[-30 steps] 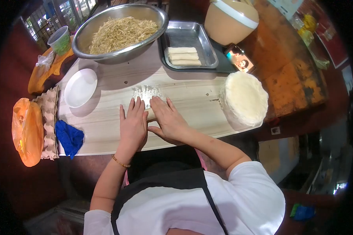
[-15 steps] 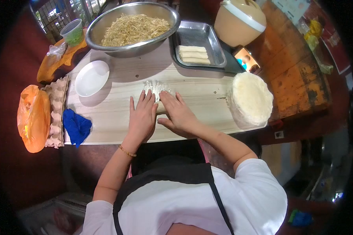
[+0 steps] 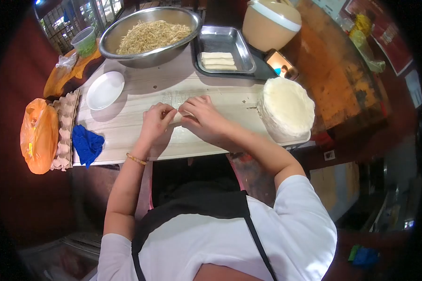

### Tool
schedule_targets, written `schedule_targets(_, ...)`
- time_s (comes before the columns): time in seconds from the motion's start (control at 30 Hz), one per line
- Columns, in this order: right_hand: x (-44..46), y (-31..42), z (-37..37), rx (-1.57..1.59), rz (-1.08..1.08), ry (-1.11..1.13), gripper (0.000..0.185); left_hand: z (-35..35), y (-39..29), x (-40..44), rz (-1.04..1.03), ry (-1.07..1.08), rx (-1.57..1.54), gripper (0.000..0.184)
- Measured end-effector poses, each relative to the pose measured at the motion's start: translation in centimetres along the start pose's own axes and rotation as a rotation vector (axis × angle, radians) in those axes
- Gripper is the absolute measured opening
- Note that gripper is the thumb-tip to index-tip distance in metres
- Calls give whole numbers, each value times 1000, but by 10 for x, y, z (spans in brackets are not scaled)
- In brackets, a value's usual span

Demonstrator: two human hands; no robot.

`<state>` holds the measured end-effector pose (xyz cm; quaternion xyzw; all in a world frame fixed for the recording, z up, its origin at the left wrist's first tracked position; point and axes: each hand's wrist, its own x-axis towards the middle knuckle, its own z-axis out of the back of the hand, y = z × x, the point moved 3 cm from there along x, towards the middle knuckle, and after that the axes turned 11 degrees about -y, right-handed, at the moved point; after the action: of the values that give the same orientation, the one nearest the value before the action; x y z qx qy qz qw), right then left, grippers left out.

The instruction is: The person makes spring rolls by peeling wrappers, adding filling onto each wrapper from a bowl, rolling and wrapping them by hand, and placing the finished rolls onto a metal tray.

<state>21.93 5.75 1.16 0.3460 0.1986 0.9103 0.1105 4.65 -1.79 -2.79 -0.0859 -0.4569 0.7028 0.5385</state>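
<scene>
Both hands meet over the pale table (image 3: 201,143). My left hand (image 3: 155,122) has its fingers curled round one end of a whitish roll (image 3: 176,118). The other end is pinched by my right hand (image 3: 199,114); fingers hide much of the roll. In a metal tray (image 3: 246,56) lie several pale rolls (image 3: 218,61) side by side. A tall round stack of thin white wrappers (image 3: 288,107) stands to the right of my right hand. Beyond the hands is a steel bowl (image 3: 192,33) of bean sprouts (image 3: 152,36). A white plate (image 3: 105,90) lies at the left.
At the left edge are a blue cloth (image 3: 87,145), an egg carton (image 3: 65,131) and an orange bag (image 3: 40,136). A plastic tub (image 3: 84,43) stands far left. A beige container (image 3: 271,25) and a phone (image 3: 281,64) are beyond the table at the right.
The flat, outstretched fingers of both hands have curled in and now grip the roll at its ends. The wet patch beyond the hands looks smaller. The camera view has shifted slightly.
</scene>
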Motion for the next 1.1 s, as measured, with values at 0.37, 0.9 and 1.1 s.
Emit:
schedule_targets(0.37, -17, -10, -13, -107, 57, -19, 18, 2, -11, -12, -92, -20, 41, 19)
schedule_targets(0.9, 40, -45, 5, -215, -196, -220, 15, 40, -6, -9, -355, 53, 154, 58)
schedule_targets(1.1, 13, 18, -26, -397, 160, -84, 27, 40, 8, 11, -180, 116, 62, 67)
